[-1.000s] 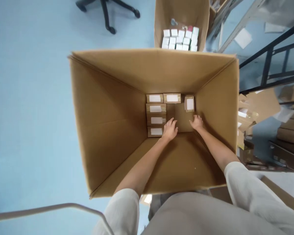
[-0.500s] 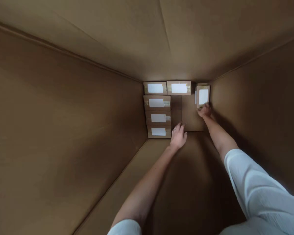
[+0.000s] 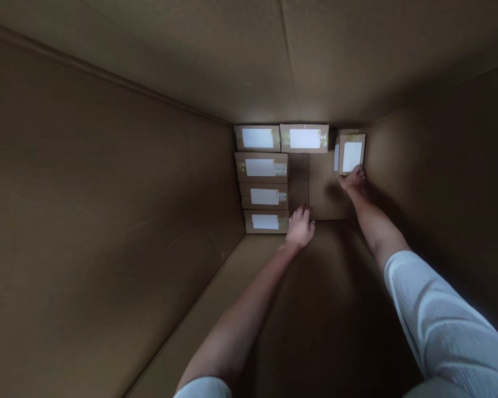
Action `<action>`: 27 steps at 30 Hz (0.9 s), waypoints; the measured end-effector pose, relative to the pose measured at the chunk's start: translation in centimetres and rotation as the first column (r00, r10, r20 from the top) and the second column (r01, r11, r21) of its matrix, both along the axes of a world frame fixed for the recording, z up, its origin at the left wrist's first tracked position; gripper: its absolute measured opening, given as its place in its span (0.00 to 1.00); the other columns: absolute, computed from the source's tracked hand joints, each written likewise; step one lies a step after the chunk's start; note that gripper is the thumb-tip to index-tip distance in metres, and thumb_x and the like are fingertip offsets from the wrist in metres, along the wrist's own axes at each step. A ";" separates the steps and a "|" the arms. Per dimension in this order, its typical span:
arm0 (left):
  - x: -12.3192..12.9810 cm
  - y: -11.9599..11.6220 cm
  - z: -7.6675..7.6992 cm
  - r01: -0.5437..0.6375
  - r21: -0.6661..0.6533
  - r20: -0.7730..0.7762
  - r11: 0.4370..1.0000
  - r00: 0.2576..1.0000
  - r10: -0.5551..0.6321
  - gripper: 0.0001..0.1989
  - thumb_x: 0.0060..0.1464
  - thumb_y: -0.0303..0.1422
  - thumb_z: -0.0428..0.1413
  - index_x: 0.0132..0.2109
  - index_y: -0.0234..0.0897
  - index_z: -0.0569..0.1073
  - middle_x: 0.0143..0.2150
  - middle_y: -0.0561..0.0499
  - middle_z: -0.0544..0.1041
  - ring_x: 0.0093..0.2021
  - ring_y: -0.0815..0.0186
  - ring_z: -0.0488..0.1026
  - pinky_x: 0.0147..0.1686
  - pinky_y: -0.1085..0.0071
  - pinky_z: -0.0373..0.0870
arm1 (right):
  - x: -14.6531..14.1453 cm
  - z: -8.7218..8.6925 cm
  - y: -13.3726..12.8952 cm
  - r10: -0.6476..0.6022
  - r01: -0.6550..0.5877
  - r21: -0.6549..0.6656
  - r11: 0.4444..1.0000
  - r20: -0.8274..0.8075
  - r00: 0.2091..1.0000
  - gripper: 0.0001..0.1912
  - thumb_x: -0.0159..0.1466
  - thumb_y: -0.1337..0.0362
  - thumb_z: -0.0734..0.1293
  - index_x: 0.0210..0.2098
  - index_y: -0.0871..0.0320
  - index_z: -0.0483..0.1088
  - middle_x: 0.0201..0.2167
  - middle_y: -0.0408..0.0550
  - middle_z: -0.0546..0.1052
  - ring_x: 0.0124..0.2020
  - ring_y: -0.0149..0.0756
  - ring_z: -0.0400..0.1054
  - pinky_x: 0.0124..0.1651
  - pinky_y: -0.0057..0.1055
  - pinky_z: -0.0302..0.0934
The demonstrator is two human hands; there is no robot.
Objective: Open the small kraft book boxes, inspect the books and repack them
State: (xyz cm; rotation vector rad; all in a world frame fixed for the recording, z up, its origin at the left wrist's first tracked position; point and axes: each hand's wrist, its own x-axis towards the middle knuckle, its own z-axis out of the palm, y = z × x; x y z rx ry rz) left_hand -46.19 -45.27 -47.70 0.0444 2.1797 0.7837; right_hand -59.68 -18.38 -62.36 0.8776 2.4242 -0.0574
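Note:
My right hand (image 3: 353,178) is closed on the near end of a small cardboard box (image 3: 352,155) with a white label on top and another on its left side. The box is in the far right corner of a deep large carton. My left hand (image 3: 300,228) reaches down to the carton's floor (image 3: 326,193), fingers apart with nothing in them. It is beside the nearest box (image 3: 266,221) of the left column; I cannot tell if they touch. Two more labelled boxes in that column are a middle box (image 3: 264,196) and an upper box (image 3: 261,167).
Along the far wall lie a left box (image 3: 257,138) and a middle box (image 3: 304,138), both labelled and taped. Tall carton walls enclose the space, including the left wall (image 3: 108,221) and right wall (image 3: 448,166).
The right hand and its box have shifted slightly right and up in the picture. My view has moved a little closer. The left hand stays near the same place.

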 end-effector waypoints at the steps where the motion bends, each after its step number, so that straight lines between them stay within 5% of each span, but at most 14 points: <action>1: 0.1 0.0 0.0 0.002 0.001 0.000 1.000 1.000 -0.002 0.27 0.73 0.32 0.54 0.76 0.39 0.69 0.82 0.35 0.64 0.79 0.44 0.65 0.76 0.47 0.67 | 0.1 0.1 -0.1 -0.004 0.004 0.001 1.000 0.002 1.000 0.51 0.65 0.46 0.78 0.75 0.63 0.56 0.70 0.77 0.66 0.69 0.65 0.66 0.71 0.56 0.64; 8: 0.2 0.6 1.1 0.017 -0.029 -0.006 0.999 1.000 -0.017 0.27 0.73 0.32 0.54 0.75 0.40 0.70 0.82 0.36 0.64 0.78 0.44 0.66 0.75 0.47 0.69 | 2.4 3.7 -0.5 -0.015 0.020 -0.050 0.999 0.098 0.995 0.51 0.60 0.49 0.81 0.72 0.65 0.59 0.64 0.74 0.71 0.65 0.62 0.69 0.64 0.52 0.71; 14: -2.4 1.8 6.5 0.031 -0.031 -0.010 0.999 0.999 -0.031 0.25 0.71 0.32 0.56 0.72 0.41 0.73 0.83 0.37 0.64 0.79 0.45 0.65 0.75 0.47 0.68 | 2.2 10.7 -1.1 0.169 -0.140 -0.140 0.980 0.228 0.959 0.50 0.56 0.56 0.82 0.71 0.64 0.62 0.61 0.72 0.75 0.66 0.62 0.69 0.62 0.48 0.71; 19: -4.4 0.4 12.1 0.006 -0.020 -0.070 1.000 0.998 -0.007 0.26 0.71 0.33 0.57 0.73 0.42 0.73 0.83 0.38 0.63 0.81 0.45 0.64 0.77 0.46 0.67 | 1.5 20.1 -2.9 0.334 -0.273 -0.245 0.930 0.257 0.907 0.54 0.57 0.52 0.82 0.75 0.65 0.60 0.65 0.73 0.74 0.66 0.63 0.71 0.64 0.48 0.70; 27: -8.4 -5.9 23.3 -0.104 0.014 -0.257 0.994 0.961 0.104 0.43 0.65 0.33 0.61 0.82 0.39 0.56 0.83 0.32 0.61 0.82 0.41 0.62 0.78 0.43 0.65 | 3.7 39.7 -7.4 0.536 -0.504 -0.330 0.798 0.005 0.844 0.43 0.58 0.52 0.81 0.68 0.57 0.67 0.68 0.67 0.70 0.67 0.62 0.66 0.63 0.47 0.72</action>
